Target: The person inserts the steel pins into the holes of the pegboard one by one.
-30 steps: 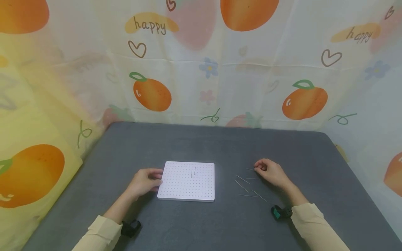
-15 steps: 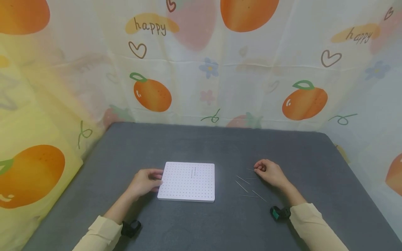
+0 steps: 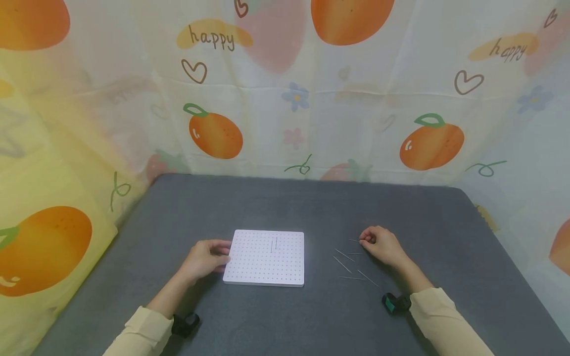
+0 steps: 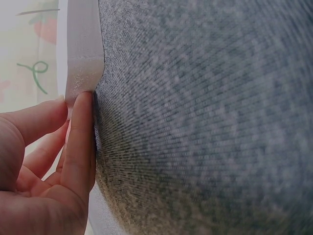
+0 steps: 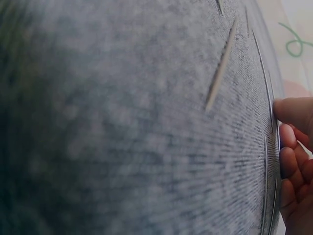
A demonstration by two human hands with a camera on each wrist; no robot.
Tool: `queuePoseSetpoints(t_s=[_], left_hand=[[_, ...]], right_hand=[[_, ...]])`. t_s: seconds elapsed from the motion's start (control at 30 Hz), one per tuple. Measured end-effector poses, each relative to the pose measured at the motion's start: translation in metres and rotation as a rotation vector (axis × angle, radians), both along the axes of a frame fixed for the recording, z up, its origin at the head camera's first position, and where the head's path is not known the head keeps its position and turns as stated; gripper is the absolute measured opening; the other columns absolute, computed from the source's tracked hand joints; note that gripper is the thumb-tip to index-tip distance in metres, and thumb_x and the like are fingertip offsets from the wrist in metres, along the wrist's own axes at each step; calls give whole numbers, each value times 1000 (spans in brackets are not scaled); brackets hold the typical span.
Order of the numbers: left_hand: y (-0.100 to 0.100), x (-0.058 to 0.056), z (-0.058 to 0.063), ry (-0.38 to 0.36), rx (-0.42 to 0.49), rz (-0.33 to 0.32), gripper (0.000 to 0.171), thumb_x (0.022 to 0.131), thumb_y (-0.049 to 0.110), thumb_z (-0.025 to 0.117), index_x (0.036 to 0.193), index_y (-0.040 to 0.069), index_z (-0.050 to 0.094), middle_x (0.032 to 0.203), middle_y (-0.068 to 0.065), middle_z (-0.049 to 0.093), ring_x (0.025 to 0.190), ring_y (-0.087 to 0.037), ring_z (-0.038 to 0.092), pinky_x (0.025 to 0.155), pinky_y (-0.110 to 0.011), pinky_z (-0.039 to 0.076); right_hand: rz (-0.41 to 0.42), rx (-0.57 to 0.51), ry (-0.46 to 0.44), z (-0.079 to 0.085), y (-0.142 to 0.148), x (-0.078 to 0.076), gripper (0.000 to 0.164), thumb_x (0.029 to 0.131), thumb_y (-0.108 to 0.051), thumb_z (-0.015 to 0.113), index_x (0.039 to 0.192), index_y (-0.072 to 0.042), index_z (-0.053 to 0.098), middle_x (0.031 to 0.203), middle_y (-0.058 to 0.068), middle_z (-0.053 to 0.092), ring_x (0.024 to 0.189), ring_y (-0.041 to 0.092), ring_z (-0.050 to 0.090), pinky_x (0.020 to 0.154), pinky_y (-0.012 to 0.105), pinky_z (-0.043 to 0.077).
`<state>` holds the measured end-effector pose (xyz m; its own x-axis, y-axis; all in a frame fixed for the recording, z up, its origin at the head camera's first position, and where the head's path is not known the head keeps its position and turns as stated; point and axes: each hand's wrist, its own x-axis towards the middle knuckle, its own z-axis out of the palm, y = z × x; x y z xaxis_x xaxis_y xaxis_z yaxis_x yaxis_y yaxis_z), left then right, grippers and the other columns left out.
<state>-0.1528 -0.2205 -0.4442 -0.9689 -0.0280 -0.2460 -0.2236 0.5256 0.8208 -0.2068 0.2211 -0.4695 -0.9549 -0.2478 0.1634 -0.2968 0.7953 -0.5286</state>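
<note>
Little has shifted over the last second: we see the left hand [image 3: 205, 258] gripping the left edge of the white pegboard [image 3: 263, 269], short of the far edge of the grey table [image 3: 329, 316], and the right hand [image 3: 383, 245] pinching a metal pin [image 3: 354, 240] nearer the table's right edge, a hold we judge steady. The fingertips [image 3: 364, 234] hide that pin's end, and we cannot tell whether two pins [image 3: 276, 243] on the board stand.

Tabletop [image 3: 318, 210] from above and wrist-close
</note>
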Motion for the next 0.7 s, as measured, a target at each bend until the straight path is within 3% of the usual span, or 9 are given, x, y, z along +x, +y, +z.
queuePoseSetpoints(t_s=[0.7], left_hand=[[1, 0, 0, 10, -19, 1, 37, 80, -2, 64, 117, 1, 60, 101, -12, 62, 78, -17, 62, 62, -30, 57]], right_hand=[[6, 47, -18, 7, -4, 0, 7, 82, -7, 61, 80, -6, 68, 77, 4, 59, 70, 14, 52, 64, 34, 43]])
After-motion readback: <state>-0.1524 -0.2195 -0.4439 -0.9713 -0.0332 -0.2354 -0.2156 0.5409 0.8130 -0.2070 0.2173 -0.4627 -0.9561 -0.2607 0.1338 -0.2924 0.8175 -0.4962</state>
